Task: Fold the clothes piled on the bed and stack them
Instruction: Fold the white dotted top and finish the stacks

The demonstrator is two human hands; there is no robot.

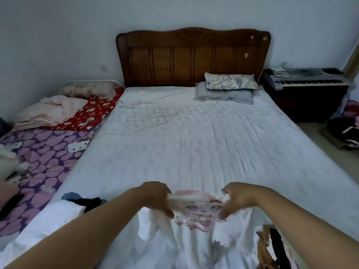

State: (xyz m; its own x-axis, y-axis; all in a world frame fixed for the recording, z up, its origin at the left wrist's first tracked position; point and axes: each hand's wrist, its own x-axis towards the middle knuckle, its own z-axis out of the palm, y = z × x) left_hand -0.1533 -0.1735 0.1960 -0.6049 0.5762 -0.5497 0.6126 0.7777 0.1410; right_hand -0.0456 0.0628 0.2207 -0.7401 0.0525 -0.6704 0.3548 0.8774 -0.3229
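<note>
A white T-shirt [196, 235] with a pink cartoon face print hangs above the near end of the bed [194, 144]. My left hand [155, 197] grips its top edge on the left and my right hand [237, 199] grips it on the right, so the upper edge is stretched between them. The shirt's lower part drapes down toward me. More clothes lie at the near left: a white garment [52, 222] with dark and blue pieces [85, 200] behind it. A tan and black garment [270, 247] lies at the near right.
Two pillows [229, 86] sit at the head of the bed by the wooden headboard [192, 57]. A lower mattress with a purple heart cover [44, 158] and pink bedding [50, 111] adjoins on the left. A keyboard [307, 78] stands at the right.
</note>
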